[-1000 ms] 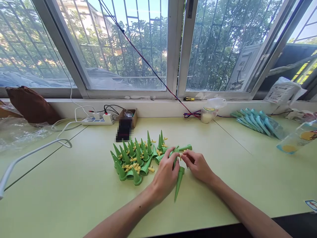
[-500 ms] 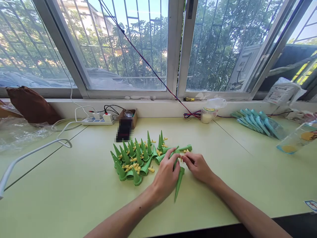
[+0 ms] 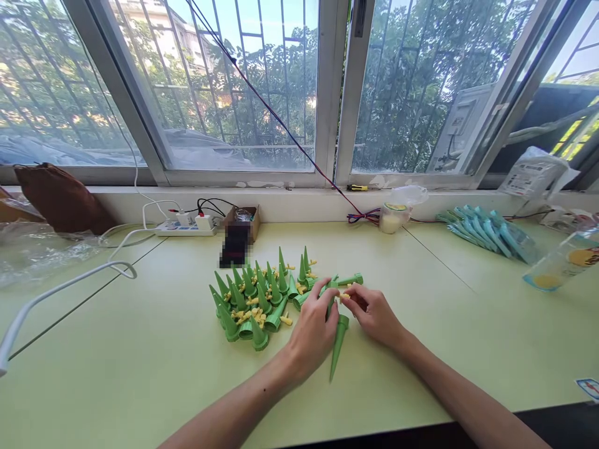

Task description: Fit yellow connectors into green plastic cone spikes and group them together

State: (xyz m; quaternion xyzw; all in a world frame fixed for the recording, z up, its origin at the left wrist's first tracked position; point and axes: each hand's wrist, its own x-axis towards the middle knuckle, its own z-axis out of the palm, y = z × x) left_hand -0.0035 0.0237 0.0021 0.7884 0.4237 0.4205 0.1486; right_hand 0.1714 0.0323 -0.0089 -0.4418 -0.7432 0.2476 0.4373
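Observation:
My left hand (image 3: 312,329) is curled round a green cone-shaped spike (image 3: 337,346) whose tip points toward me over the pale green table (image 3: 140,349). My right hand (image 3: 374,313) pinches a small yellow part (image 3: 345,297) at the spike's wide end. The two hands meet just right of a pile of green spikes (image 3: 255,299), several standing upright, with small yellow pieces scattered among them. Another green spike (image 3: 350,279) lies flat just beyond my fingers.
A power strip (image 3: 185,226) with cables and a small cardboard box (image 3: 243,218) sit by the window sill. A brown bag (image 3: 60,196) and clear plastic lie far left. At the right are a jar (image 3: 392,215), teal packets (image 3: 489,229) and a plastic bottle (image 3: 561,259).
Both hands stay at the same spot; the fingers have shifted slightly round the spike's wide end and the yellow part.

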